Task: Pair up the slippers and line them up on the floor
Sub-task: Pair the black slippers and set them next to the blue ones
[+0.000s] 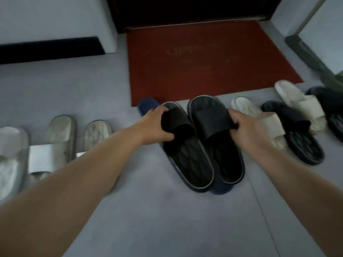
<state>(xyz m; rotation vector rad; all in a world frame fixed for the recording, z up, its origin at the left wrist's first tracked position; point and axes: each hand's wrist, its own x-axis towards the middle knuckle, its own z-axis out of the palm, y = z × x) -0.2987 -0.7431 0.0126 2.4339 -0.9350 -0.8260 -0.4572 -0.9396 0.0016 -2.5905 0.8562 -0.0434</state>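
The gray floor [167,219] near the person is bare and easy to reach across. White slippers [61,141] crowd the left side. A mixed pile of slippers [289,125] blocks the right. The red mat [204,62] behind is bare, with a blue slipper [148,105] at its edge.

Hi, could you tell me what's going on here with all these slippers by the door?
A person is sorting slippers on the grey floor in front of a red doormat. The left hand grips the strap of one black slipper and the right hand grips the strap of a second black slipper, holding the two side by side as a pair. Pale slippers already sit in a row at the left. A mixed heap of pale and dark slippers at the right is still unsorted.
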